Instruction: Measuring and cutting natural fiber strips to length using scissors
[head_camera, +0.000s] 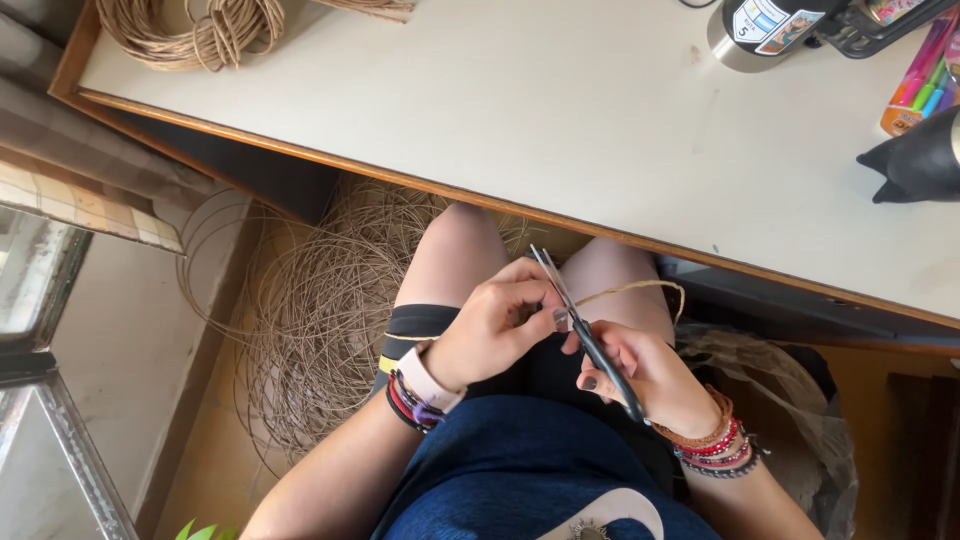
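Observation:
Over my lap, my left hand (495, 325) pinches a thin tan cord (640, 288) that loops out to the right above my knee. My right hand (645, 370) grips black-handled scissors (580, 325). Their silver blades point up and left and are parted at the cord, right next to my left fingertips. Both wrists wear several bracelets.
A white desk with a wooden edge (560, 120) stands ahead of my knees. On it lie a coil of tan cord (200, 30), a dark cylinder (765, 30), coloured pens (925, 80) and a black object (915, 160). Loose cord coils (320, 320) cover the floor on the left.

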